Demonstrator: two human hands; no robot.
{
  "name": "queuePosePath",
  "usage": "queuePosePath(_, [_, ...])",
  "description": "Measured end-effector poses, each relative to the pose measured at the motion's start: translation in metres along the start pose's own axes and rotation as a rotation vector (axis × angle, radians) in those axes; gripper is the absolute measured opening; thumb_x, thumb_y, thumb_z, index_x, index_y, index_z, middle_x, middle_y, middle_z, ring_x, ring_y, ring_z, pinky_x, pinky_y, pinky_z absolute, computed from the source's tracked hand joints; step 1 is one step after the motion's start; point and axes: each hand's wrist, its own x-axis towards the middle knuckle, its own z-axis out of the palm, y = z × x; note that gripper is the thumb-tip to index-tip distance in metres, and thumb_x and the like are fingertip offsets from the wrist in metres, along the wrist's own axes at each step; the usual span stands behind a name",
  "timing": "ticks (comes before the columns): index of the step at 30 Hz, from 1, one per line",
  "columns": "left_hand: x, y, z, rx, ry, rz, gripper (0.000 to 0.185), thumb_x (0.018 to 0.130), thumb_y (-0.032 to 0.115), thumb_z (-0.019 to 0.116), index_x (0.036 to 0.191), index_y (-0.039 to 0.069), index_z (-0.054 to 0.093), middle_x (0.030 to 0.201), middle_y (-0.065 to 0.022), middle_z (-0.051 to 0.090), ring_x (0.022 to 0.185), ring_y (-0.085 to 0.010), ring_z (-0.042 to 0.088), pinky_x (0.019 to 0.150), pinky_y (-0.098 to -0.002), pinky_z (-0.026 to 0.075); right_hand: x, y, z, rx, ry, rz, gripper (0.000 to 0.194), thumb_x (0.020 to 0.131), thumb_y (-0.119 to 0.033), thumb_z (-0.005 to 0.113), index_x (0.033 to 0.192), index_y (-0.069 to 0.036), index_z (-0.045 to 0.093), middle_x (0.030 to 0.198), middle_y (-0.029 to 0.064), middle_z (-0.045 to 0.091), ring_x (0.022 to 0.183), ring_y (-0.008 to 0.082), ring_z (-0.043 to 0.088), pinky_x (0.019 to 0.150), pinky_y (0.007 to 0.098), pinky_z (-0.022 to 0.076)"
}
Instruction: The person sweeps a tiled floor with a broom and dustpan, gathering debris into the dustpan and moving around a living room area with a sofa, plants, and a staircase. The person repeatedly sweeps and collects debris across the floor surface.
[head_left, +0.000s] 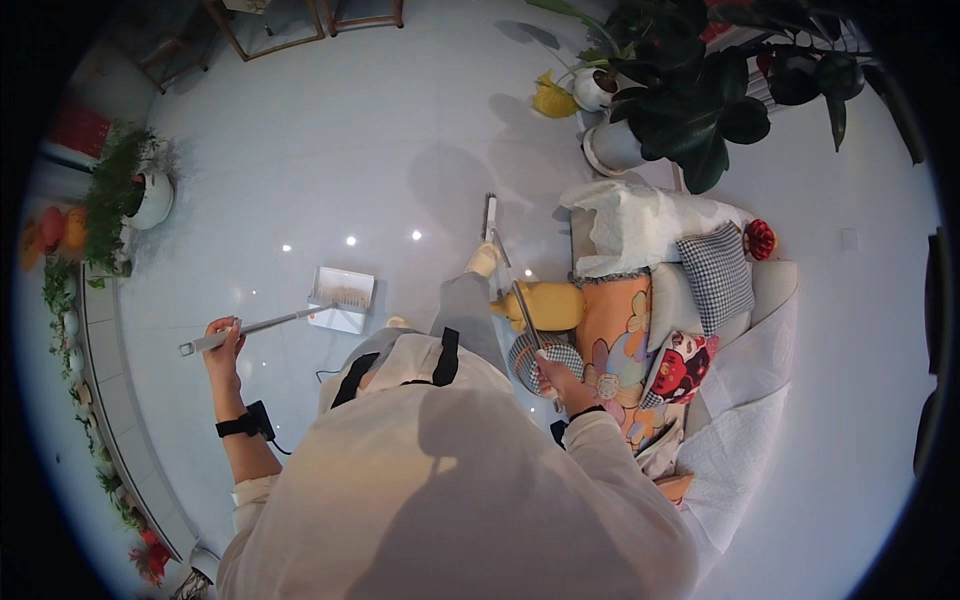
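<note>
My left hand (223, 339) is closed around the grey handle of a long-handled dustpan (337, 321). The white pan rests on the tiled floor, with a row of comb-like teeth inside it. In my right hand (553, 376) is the upper part of a broom's metal stick (527, 315). This stick slants forward to a narrow white broom head (490, 214) with dark bristles, which lies on the floor just beyond my slippered foot (482, 259). The broom head and the dustpan are well apart.
To my right is a sofa (772, 300) with cushions and covers. A yellow stool-like object (559, 306) and a checked round pouf (525, 364) stand beside it. Potted plants occupy the far right, near a white pot (611, 146), and the left, around another white pot (154, 199).
</note>
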Motion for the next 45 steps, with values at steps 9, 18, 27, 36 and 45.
queuePosePath(9, [-0.018, -0.001, 0.006, -0.011, 0.111, -0.041, 0.015, 0.085, 0.009, 0.061, 0.099, 0.006, 0.056, 0.109, -0.0057, 0.057, 0.1, -0.0132, 0.054, 0.086, -0.0277, 0.048, -0.015, -0.084, -0.018, -0.23, 0.252, -0.144, 0.042, 0.091, -0.039, 0.049, 0.068, -0.005, 0.048, 0.056, 0.0048, 0.044, 0.044, 0.0158, 0.044, 0.042, 0.0302, 0.0389])
queuePosePath(18, [-0.033, 0.019, 0.018, -0.026, 0.195, -0.047, 0.016, 0.087, 0.01, 0.059, 0.101, 0.005, 0.054, 0.114, -0.0098, 0.056, 0.106, -0.017, 0.054, 0.089, -0.0292, 0.047, 0.1, -0.21, 0.028, -0.197, -0.184, -0.331, 0.028, 0.093, -0.027, 0.045, 0.092, 0.0, 0.051, 0.069, 0.0125, 0.054, 0.061, 0.0257, 0.055, 0.054, 0.0343, 0.0452])
queuePosePath(27, [-0.04, 0.006, 0.007, -0.091, 0.272, -0.069, 0.019, 0.086, 0.012, 0.061, 0.102, 0.006, 0.053, 0.108, -0.0071, 0.057, 0.099, -0.0143, 0.056, 0.086, -0.0272, 0.048, 0.039, -0.162, 0.22, -0.418, -0.343, 0.042, 0.027, 0.092, -0.027, 0.046, 0.082, -0.001, 0.044, 0.06, 0.0072, 0.047, 0.049, 0.0184, 0.049, 0.043, 0.0315, 0.0412])
queuePosePath(36, [-0.029, -0.021, -0.003, -0.122, 0.266, -0.063, 0.018, 0.084, 0.011, 0.063, 0.1, 0.007, 0.056, 0.099, -0.0047, 0.057, 0.091, -0.0115, 0.055, 0.078, -0.0244, 0.048, -0.012, -0.217, 0.167, -0.296, -0.292, 0.013, 0.041, 0.09, -0.038, 0.052, 0.066, -0.006, 0.044, 0.051, -0.0006, 0.036, 0.037, 0.0106, 0.033, 0.033, 0.0273, 0.0272])
queuePosePath(45, [-0.023, -0.015, 0.004, -0.07, 0.298, -0.066, 0.016, 0.083, 0.008, 0.063, 0.097, 0.006, 0.057, 0.097, -0.0032, 0.057, 0.084, -0.0089, 0.054, 0.073, -0.0218, 0.048, -0.004, -0.312, 0.08, -0.251, 0.023, -0.343, 0.042, 0.094, -0.041, 0.043, 0.071, -0.006, 0.045, 0.049, 0.0037, 0.04, 0.039, 0.015, 0.04, 0.037, 0.0306, 0.0336])
